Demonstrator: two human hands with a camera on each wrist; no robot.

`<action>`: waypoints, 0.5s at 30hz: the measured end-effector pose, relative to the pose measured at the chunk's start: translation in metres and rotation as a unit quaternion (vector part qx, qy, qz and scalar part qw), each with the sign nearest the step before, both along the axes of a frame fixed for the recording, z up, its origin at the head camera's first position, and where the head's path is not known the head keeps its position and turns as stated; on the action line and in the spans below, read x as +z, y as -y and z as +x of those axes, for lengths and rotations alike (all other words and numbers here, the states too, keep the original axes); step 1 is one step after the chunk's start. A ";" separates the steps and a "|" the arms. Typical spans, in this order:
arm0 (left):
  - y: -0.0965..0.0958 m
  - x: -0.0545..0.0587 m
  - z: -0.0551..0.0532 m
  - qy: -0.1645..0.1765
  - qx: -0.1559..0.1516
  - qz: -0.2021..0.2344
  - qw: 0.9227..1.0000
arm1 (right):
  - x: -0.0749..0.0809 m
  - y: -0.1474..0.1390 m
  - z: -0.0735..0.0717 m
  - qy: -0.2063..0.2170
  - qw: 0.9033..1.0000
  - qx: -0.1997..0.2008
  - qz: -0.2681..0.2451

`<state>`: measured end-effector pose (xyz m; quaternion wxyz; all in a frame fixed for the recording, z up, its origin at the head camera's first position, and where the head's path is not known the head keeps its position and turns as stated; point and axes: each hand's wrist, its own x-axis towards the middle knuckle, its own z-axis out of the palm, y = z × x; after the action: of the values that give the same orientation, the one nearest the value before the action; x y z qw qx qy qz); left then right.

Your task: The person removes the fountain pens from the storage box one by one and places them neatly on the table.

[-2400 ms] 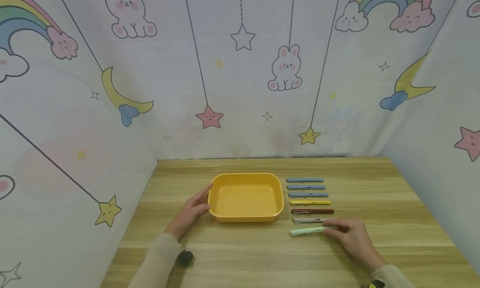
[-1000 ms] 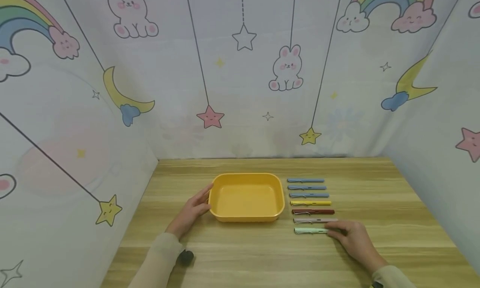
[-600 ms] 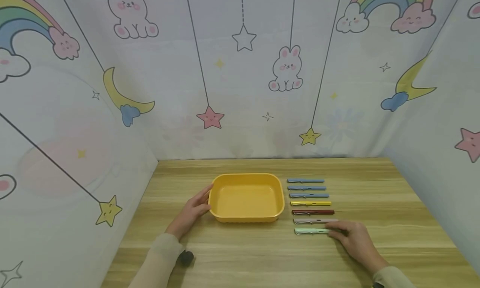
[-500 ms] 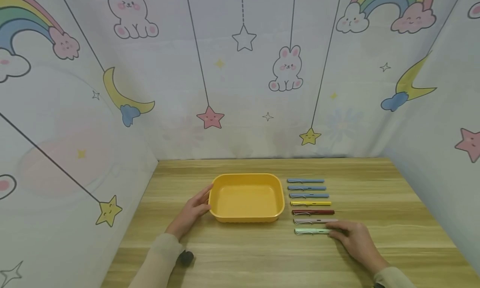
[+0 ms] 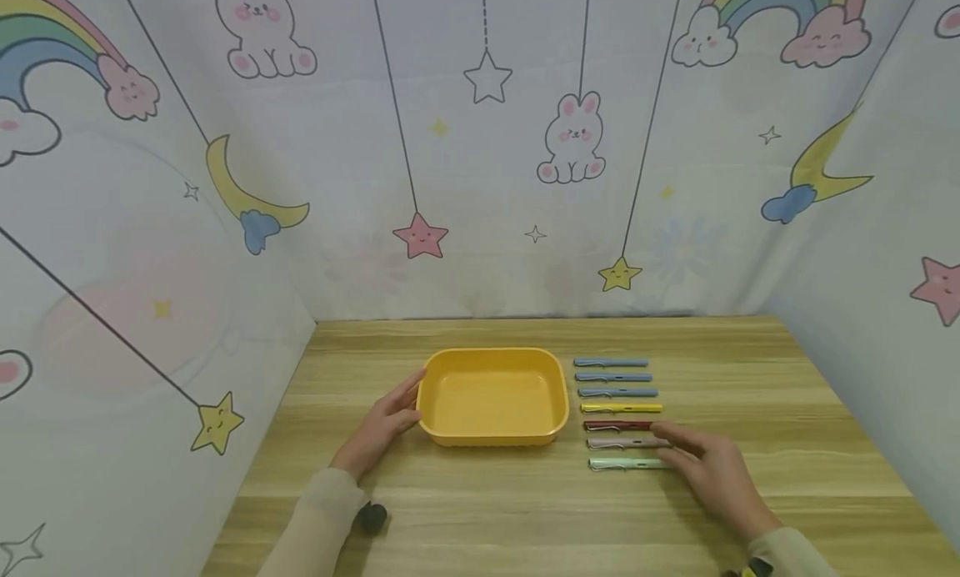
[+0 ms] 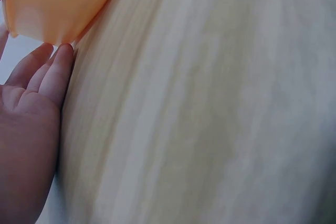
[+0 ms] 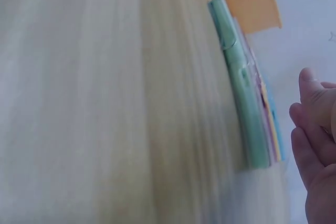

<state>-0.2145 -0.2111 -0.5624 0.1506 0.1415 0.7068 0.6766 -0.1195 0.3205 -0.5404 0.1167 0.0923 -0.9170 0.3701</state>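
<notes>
A yellow rectangular tray (image 5: 492, 398) stands on the table with nothing in it. My left hand (image 5: 381, 425) rests against its left side, and in the left wrist view the fingertips touch the orange-looking tray wall (image 6: 58, 9). Right of the tray, several clipped pens lie in a column. Nearest me is a mint green pen (image 5: 626, 464), then a greyish pink pen (image 5: 618, 444), a dark red pen (image 5: 617, 425), a yellow pen (image 5: 621, 408) and three blue pens (image 5: 617, 392). My right hand (image 5: 712, 475) hovers over the nearest pens' right ends, holding nothing; the right wrist view shows it apart from the mint green pen (image 7: 241, 82).
The wood-grain table (image 5: 495, 510) meets a pale printed backdrop (image 5: 495, 285) behind and at both sides. A dark round device (image 5: 371, 518) sits at my left wrist. Bare tabletop lies in front of the tray.
My right hand slid the mint green pen slightly right and straightened it below the others. It has since let go, lifting and spreading thumb and fingers. The left hand stayed at the tray.
</notes>
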 end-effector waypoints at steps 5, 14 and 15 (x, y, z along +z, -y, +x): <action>0.000 0.001 0.001 0.000 -0.001 0.005 1.000 | 0.009 0.010 -0.007 0.001 1.000 0.011 -0.023; -0.001 -0.001 -0.001 -0.002 0.003 -0.001 1.000 | 0.034 0.033 -0.030 0.013 0.999 0.029 -0.040; -0.001 -0.001 -0.001 -0.002 0.003 0.000 1.000 | 0.037 0.036 -0.033 0.014 0.998 0.037 -0.051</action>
<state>-0.2154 -0.2106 -0.5637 0.1473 0.1411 0.7077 0.6765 -0.1522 0.2847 -0.5036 0.0943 0.1144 -0.8945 0.4219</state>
